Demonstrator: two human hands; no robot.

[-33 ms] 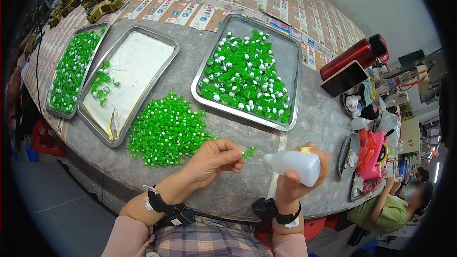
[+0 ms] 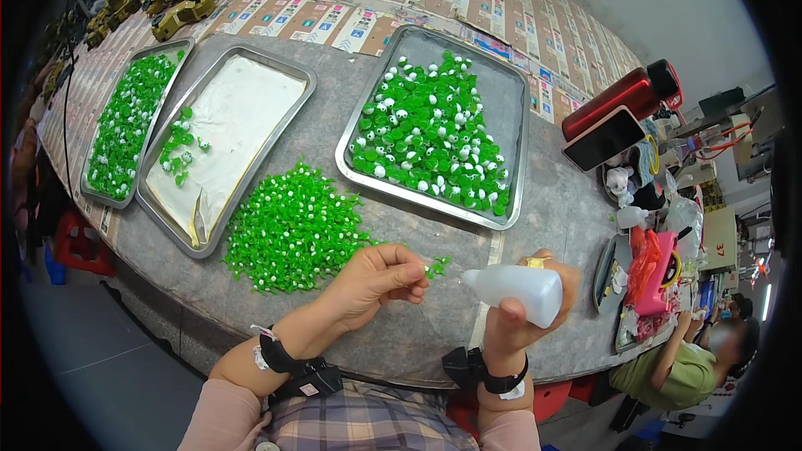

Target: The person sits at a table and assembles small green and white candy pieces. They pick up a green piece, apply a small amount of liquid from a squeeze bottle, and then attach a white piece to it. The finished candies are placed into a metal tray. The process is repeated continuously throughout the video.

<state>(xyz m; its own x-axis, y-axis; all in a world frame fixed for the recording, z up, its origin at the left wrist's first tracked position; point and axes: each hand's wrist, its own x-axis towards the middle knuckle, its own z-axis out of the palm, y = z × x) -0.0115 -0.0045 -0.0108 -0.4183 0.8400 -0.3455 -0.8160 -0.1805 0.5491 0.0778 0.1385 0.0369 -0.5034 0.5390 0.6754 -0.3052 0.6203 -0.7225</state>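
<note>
Pinched in the fingertips of my left hand [image 2: 380, 280] is a small green plastic piece [image 2: 437, 267] with a white spot. My right hand [image 2: 535, 301] is wrapped round a translucent white squeeze bottle [image 2: 518, 288], tilted so its nozzle points left at the green piece, a short gap apart. A pile of similar green pieces [image 2: 292, 230] lies on the table just beyond my left hand. Farther off, a metal tray [image 2: 344, 154] holds many green parts with white balls [image 2: 430, 129].
At the left, a white-lined tray [image 2: 242, 100] bears several green-and-white parts, beside a narrow tray [image 2: 188, 50] full of them. On the right are a red bottle [image 2: 610, 100], a phone [image 2: 603, 138] and a pink holder [image 2: 656, 271]. Another person [image 2: 681, 367] sits at the far right.
</note>
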